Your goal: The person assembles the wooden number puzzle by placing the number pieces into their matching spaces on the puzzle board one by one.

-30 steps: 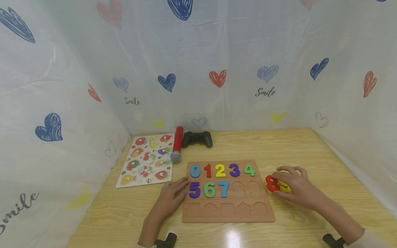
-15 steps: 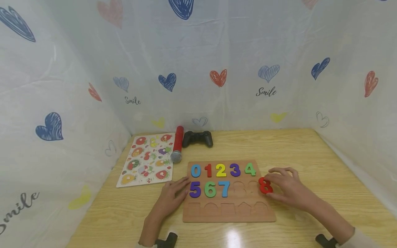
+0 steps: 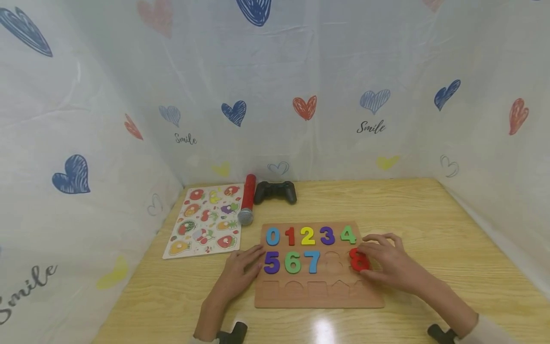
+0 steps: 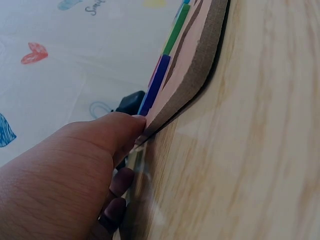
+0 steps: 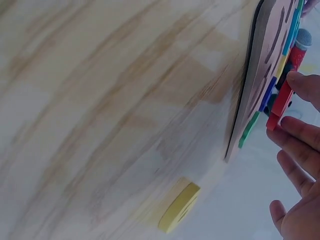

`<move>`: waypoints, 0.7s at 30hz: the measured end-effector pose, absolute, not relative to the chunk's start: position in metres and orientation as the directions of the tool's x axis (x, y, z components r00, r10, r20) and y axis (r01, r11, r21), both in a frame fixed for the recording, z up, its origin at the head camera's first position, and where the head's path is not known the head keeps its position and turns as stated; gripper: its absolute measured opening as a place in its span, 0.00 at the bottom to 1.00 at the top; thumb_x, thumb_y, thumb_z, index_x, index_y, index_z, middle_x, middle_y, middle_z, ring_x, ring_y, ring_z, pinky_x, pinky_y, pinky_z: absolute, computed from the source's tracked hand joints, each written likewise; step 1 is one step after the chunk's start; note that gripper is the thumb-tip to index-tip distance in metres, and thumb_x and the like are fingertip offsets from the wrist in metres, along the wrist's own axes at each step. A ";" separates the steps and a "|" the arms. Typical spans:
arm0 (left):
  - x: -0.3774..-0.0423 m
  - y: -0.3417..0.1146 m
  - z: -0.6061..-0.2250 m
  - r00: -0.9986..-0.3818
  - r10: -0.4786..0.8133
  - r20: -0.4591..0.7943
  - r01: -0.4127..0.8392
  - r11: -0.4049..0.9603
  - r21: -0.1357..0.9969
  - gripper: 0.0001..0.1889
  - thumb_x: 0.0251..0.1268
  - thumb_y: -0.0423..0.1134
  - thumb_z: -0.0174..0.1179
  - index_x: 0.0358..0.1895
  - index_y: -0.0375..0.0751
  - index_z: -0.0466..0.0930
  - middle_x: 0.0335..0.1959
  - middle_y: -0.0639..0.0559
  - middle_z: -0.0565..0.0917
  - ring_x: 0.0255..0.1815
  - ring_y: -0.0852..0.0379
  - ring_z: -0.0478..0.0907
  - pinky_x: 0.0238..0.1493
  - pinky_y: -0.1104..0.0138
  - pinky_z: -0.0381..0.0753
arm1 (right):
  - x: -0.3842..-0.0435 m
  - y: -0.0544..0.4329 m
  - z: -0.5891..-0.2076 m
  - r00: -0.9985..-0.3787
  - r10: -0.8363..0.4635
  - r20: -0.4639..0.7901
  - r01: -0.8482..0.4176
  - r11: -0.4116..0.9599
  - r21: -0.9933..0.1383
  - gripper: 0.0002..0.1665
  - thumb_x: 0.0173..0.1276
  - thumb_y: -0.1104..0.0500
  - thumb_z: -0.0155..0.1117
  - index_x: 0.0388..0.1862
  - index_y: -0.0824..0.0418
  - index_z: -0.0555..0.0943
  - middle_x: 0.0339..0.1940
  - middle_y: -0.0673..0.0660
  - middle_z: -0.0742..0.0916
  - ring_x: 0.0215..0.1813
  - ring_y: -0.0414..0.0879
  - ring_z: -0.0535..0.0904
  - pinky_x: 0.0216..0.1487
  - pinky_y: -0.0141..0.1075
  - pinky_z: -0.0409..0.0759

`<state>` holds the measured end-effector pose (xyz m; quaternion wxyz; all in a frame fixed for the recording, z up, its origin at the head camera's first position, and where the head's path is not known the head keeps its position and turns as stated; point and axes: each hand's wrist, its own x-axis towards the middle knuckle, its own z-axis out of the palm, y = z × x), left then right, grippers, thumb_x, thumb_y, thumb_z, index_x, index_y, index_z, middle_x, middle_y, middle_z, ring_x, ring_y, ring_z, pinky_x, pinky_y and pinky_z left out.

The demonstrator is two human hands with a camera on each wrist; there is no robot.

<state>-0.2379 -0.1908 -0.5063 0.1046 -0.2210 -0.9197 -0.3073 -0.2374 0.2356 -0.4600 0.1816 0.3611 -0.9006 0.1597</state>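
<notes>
My right hand (image 3: 390,263) pinches a red number 8 (image 3: 359,261) between thumb and fingers, over the right end of the board's middle row. In the right wrist view the 8 (image 5: 283,102) is raised above the board face. My left hand (image 3: 237,273) touches the left edge of the wooden number board (image 3: 318,300) with its fingers relaxed. Coloured numbers 0 to 7 sit in the board's top and middle rows. Right of the light blue 7 (image 3: 312,262) shows a bare recess, and the bottom row holds only outlined shapes.
A yellow puzzle piece (image 5: 179,207) lies on the table right of the board, hidden behind my right hand in the head view. Further back are a fruit puzzle board (image 3: 202,222), a red microphone (image 3: 248,196) and a black game controller (image 3: 275,192). A heart-printed curtain (image 3: 275,71) encloses the table.
My right hand has carried the red 8 leftward from beside the yellow piece to over the board. The left hand stays at the board's left edge.
</notes>
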 end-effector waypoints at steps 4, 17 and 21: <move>-0.237 -0.191 -0.507 -0.875 0.342 0.344 0.480 0.709 0.517 0.20 0.71 0.40 0.62 0.64 0.43 0.80 0.68 0.52 0.76 0.53 0.53 0.71 0.52 0.55 0.69 | -0.239 0.228 -0.462 -0.682 -0.599 0.420 -0.703 0.694 -0.152 0.26 0.54 0.50 0.80 0.50 0.57 0.86 0.49 0.48 0.88 0.61 0.54 0.73 0.58 0.59 0.54; -0.237 -0.190 -0.505 -0.886 0.335 0.320 0.461 0.710 0.533 0.21 0.71 0.40 0.62 0.65 0.44 0.79 0.69 0.53 0.76 0.54 0.54 0.70 0.52 0.54 0.69 | -0.245 0.207 -0.465 -0.695 -0.619 0.367 -0.699 0.702 -0.139 0.25 0.56 0.48 0.78 0.50 0.57 0.85 0.49 0.48 0.87 0.62 0.54 0.73 0.60 0.59 0.54; -0.236 -0.190 -0.505 -0.889 0.332 0.315 0.455 0.716 0.530 0.20 0.71 0.40 0.62 0.65 0.44 0.80 0.69 0.53 0.76 0.54 0.54 0.70 0.52 0.55 0.69 | -0.245 0.202 -0.465 -0.697 -0.622 0.356 -0.698 0.702 -0.140 0.25 0.56 0.48 0.78 0.50 0.57 0.85 0.48 0.47 0.87 0.61 0.53 0.74 0.60 0.59 0.55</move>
